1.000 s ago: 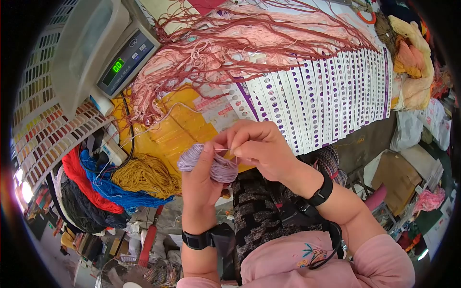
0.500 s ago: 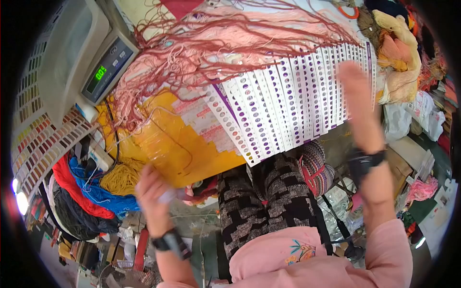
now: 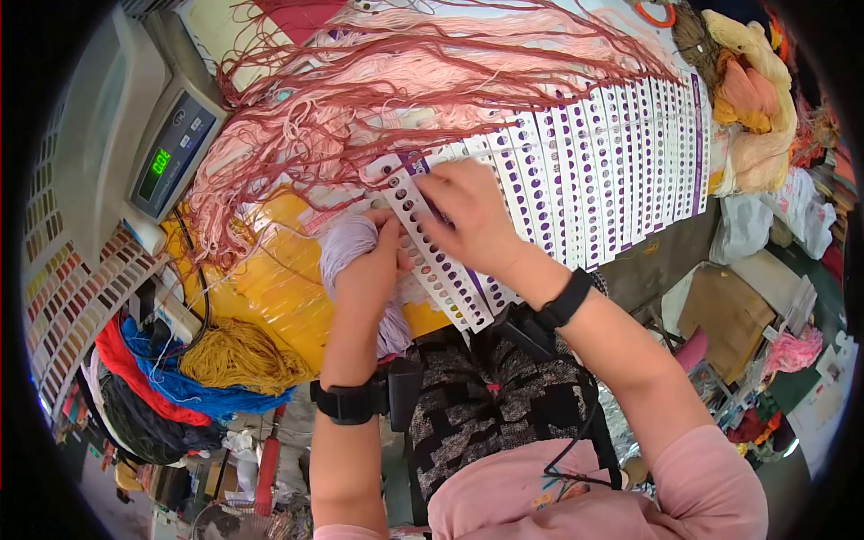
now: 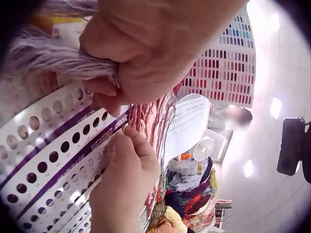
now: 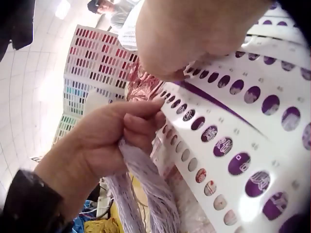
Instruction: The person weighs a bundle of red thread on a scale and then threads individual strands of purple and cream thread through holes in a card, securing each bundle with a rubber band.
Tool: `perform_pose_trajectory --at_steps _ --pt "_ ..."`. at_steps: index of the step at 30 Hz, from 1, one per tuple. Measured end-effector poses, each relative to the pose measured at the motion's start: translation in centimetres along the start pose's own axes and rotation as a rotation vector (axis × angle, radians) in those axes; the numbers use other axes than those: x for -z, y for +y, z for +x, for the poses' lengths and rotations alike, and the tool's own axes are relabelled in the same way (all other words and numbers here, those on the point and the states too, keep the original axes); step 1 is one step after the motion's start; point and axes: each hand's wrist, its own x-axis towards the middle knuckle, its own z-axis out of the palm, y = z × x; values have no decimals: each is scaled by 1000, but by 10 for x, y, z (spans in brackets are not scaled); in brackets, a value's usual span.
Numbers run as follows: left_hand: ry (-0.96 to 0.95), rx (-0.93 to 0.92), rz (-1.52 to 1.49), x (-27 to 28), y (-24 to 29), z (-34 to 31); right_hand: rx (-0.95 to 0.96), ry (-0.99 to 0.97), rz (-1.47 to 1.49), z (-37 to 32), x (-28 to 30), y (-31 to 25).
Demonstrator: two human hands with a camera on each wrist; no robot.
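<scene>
My left hand [image 3: 367,270] grips a lavender yarn skein [image 3: 349,241], whose strands hang down past the wrist. In the right wrist view the skein [image 5: 153,194] trails from its curled fingers, with the thumb side right at the upper end of a white card strip. My right hand [image 3: 472,216] is over the upper part of the leftmost white strips, which are punched with rows of round holes. Seen from the left wrist, the right hand [image 4: 126,179] pinches a punched strip [image 4: 60,145] near its purple band with thumb and finger.
Pink and dark red yarn [image 3: 360,99] spreads across the table's back, ends running to the punched strips [image 3: 612,171]. A digital scale [image 3: 175,148] stands left, above yellow [image 3: 243,355], blue and red skeins. Plastic bags [image 3: 747,225] and a cardboard box [image 3: 724,315] are at right.
A second ago both hands worked a thread at the lavender skein by the table's front. They then parted, the right sweeping out over the strips; now both meet at the leftmost strips.
</scene>
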Motion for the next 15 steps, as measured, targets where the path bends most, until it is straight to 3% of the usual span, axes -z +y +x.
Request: perform_pose_trajectory --at_steps 2,5,8,11,14,15 --pt "15 -25 -254 -4 -2 0 49 -87 -12 -4 -1 -3" --pt "-26 -92 -213 -4 -10 15 61 -83 58 -6 -2 1" --pt "85 -153 234 -1 -14 20 28 -52 86 -6 -2 0" --pt "-31 29 -685 29 0 -6 26 -52 64 -7 -4 3" --pt "-425 87 -1320 51 -1 -18 32 -51 114 -8 -4 6" --pt "-409 106 -1066 40 13 -17 41 -50 140 -8 -4 6"
